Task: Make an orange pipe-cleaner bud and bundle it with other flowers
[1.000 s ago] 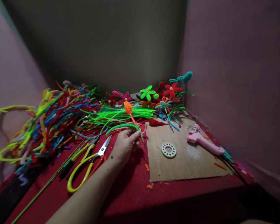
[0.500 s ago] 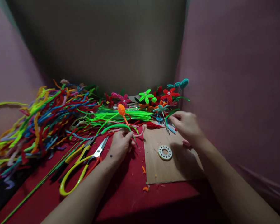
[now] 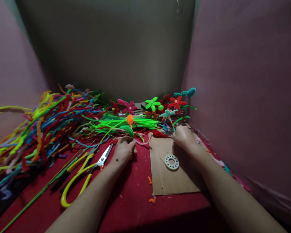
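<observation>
My left hand (image 3: 124,150) is closed, thumb and fingers pinching the stem of an orange pipe-cleaner bud (image 3: 130,120). A green leaf (image 3: 128,130) curves beside that stem, just above my fingers. Over the back edge of the cardboard, my right hand (image 3: 184,138) is closed at the lower stem of a pale teal pipe-cleaner flower (image 3: 168,113). Its fingertips are largely hidden from view. A green curved pipe cleaner (image 3: 180,120) rises just behind that hand. On the cardboard (image 3: 181,181) lies a white ring with holes (image 3: 175,166).
Yellow-handled scissors (image 3: 104,158) and pliers (image 3: 83,163) lie left of my left hand. A heap of mixed pipe cleaners (image 3: 50,126) fills the left side, green ones (image 3: 135,123) the back. Finished flowers (image 3: 152,103) stand behind. Orange scraps (image 3: 152,201) dot the red cloth.
My right hand has moved down and slightly left, closing at the teal flower's stem. The orange bud has dropped lower and turned in my left hand, and its green leaf now stands beside it.
</observation>
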Tool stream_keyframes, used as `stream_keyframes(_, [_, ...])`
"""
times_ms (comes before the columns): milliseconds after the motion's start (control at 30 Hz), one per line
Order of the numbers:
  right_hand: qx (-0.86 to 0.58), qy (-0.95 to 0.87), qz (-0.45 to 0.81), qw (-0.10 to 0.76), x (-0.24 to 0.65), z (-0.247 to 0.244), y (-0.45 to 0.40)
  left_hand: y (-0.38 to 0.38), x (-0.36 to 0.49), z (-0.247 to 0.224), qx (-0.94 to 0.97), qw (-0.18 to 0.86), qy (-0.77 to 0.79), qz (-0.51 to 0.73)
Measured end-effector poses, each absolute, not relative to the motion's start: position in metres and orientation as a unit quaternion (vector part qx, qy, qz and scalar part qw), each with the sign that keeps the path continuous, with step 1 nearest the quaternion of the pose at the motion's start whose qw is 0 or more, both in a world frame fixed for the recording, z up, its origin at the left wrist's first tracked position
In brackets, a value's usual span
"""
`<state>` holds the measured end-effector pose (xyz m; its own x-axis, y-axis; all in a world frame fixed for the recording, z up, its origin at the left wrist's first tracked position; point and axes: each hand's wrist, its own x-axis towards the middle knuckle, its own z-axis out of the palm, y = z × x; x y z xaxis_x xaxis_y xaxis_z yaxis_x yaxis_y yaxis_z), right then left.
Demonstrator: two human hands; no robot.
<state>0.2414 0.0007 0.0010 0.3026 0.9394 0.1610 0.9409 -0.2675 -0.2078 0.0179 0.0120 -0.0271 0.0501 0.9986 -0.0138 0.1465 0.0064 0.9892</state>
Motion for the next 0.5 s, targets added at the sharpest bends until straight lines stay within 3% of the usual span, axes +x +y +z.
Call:
stream_keyframes(267, [-0.742,-0.619,-0.016,0.255,0.226,0.007,-0.03,0.024,0.008,-0.034,0.573,0.466,0.541,0.403])
stream_keyframes(400, [-0.629,-0.65,0.065,0.422,0.217,0.003,-0.039,0.024,0.002,-0.022,0.561,0.386,0.539,0.496])
stream_keyframes(500, [-0.542,-0.677,0.085,0.491,0.209,0.004,-0.042,0.017,0.006,-0.012,0.556,0.338,0.512,0.561])
